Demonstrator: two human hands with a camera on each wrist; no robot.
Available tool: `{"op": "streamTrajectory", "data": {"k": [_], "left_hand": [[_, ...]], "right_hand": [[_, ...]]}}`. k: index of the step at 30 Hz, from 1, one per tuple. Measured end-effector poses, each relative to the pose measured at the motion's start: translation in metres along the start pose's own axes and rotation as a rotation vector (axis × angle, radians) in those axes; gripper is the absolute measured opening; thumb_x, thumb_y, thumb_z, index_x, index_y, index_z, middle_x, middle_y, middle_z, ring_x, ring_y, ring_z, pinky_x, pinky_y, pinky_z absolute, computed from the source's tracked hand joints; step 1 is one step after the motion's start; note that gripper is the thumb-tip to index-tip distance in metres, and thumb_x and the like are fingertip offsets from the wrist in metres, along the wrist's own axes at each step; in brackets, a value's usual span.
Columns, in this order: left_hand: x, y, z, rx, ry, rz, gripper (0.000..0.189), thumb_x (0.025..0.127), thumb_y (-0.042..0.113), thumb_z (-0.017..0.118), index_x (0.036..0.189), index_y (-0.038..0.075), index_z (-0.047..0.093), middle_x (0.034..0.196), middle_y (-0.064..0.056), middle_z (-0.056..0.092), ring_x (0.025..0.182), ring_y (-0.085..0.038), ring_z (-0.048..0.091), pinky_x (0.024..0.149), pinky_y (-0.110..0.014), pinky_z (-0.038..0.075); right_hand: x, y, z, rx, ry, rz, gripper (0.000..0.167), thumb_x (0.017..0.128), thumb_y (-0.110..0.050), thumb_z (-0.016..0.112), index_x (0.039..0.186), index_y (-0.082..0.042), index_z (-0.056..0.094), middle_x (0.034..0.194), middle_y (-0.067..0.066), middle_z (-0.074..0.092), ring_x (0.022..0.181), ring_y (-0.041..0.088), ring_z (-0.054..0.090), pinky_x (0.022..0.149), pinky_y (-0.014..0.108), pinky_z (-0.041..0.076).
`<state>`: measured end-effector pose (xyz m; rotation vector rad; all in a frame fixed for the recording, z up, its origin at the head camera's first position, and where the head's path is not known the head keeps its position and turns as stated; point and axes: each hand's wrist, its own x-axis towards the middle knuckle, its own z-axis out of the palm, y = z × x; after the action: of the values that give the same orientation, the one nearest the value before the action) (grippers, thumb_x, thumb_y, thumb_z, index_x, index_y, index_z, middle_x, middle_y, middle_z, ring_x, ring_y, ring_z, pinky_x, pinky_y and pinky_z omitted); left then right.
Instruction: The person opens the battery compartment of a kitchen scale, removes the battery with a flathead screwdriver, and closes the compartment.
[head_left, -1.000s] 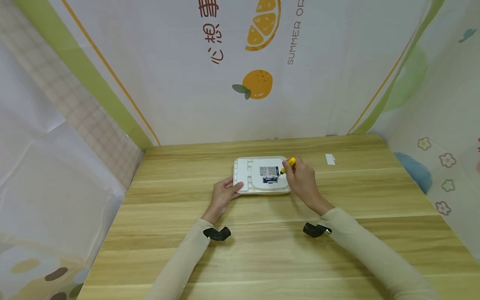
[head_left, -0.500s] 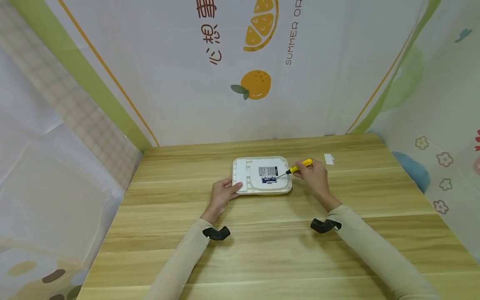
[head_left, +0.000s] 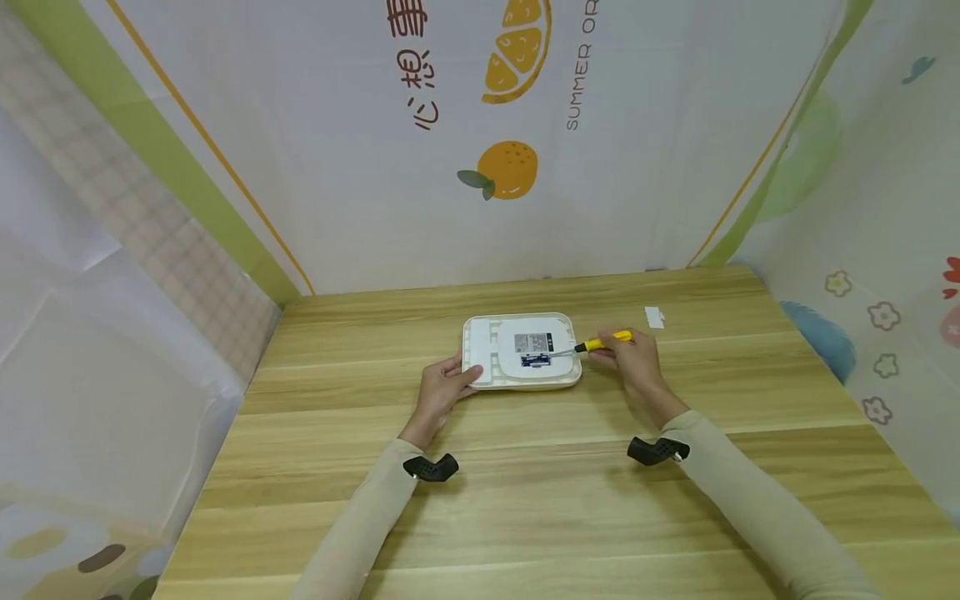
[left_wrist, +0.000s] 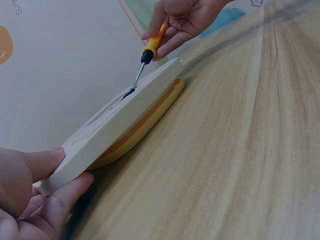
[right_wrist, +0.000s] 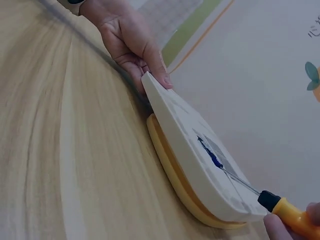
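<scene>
Toward the far side of the pale wood-grain table (head_left: 525, 483), a white, rounded rectangular plastic device (head_left: 510, 353) lies with its labelled face up. The left hand (head_left: 444, 387) grips its left end at the near corner, thumb on top and fingers curled underneath. A yellow, curved plastic part (right_wrist: 167, 165) shows beneath the white body, between it and the table.

The right hand (head_left: 636, 360), off the device's right end, pinches a yellow-handled screwdriver with a black collar and thin metal shaft (head_left: 609, 340). The shaft slants across the device, and its tip appears to touch a dark-blue cylindrical battery (head_left: 534, 361) in a slot just below a grey printed label (head_left: 531, 342). Well apart to the right lies a small, flat white piece (head_left: 654, 317) with a notched edge. Behind the table hangs a white cloth printed with oranges (head_left: 337, 208).
</scene>
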<state>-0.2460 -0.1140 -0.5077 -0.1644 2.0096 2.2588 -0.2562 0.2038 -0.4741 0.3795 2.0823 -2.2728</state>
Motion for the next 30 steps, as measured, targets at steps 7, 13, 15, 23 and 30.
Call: {"op": "streamTrajectory", "data": {"k": [7,13,15,23,30], "left_hand": [[0.001,0.0,0.0,0.008,-0.005,0.002,0.054,0.094,0.0,0.073,0.141,-0.013,0.051,0.121,-0.032,0.067,0.088,-0.017,0.074,0.075,-0.026,0.064],[0.002,-0.001,0.001,0.009,0.01,0.001,0.052,0.093,0.0,0.073,0.14,-0.013,0.053,0.119,-0.031,0.068,0.082,-0.012,0.072,0.071,-0.023,0.063],[0.001,0.0,0.002,0.013,0.01,0.006,0.052,0.094,0.0,0.073,0.139,-0.013,0.053,0.119,-0.031,0.068,0.082,-0.012,0.072,0.071,-0.023,0.063],[-0.001,0.001,0.003,0.012,0.008,0.013,0.052,0.094,-0.001,0.072,0.14,-0.014,0.052,0.121,-0.033,0.067,0.084,-0.014,0.073,0.071,-0.024,0.063],[-0.001,0.0,0.003,-0.007,0.012,0.014,0.053,0.094,-0.001,0.072,0.141,-0.015,0.05,0.122,-0.034,0.066,0.084,-0.014,0.073,0.072,-0.024,0.063]], "right_hand": [[0.004,0.009,-0.007,0.167,-0.014,0.072,0.025,0.105,-0.007,0.056,0.125,0.007,0.051,0.098,0.003,0.068,0.081,0.008,0.073,0.093,0.027,0.058],[0.007,0.014,-0.01,0.258,-0.04,0.138,0.04,0.107,-0.003,0.05,0.142,0.012,0.039,0.126,0.018,0.054,0.088,0.009,0.072,0.098,0.028,0.056],[0.008,0.015,-0.011,0.285,-0.054,0.143,0.046,0.107,-0.002,0.048,0.147,0.015,0.034,0.128,0.019,0.054,0.088,0.01,0.072,0.099,0.029,0.055],[0.01,0.017,-0.014,0.369,-0.091,0.184,0.052,0.107,0.0,0.046,0.153,0.015,0.026,0.116,0.014,0.062,0.088,0.014,0.074,0.101,0.031,0.053],[0.011,0.014,-0.016,0.402,-0.096,0.225,0.053,0.108,0.0,0.043,0.156,0.011,0.023,0.148,0.023,0.04,0.089,0.014,0.073,0.104,0.031,0.052]]}}
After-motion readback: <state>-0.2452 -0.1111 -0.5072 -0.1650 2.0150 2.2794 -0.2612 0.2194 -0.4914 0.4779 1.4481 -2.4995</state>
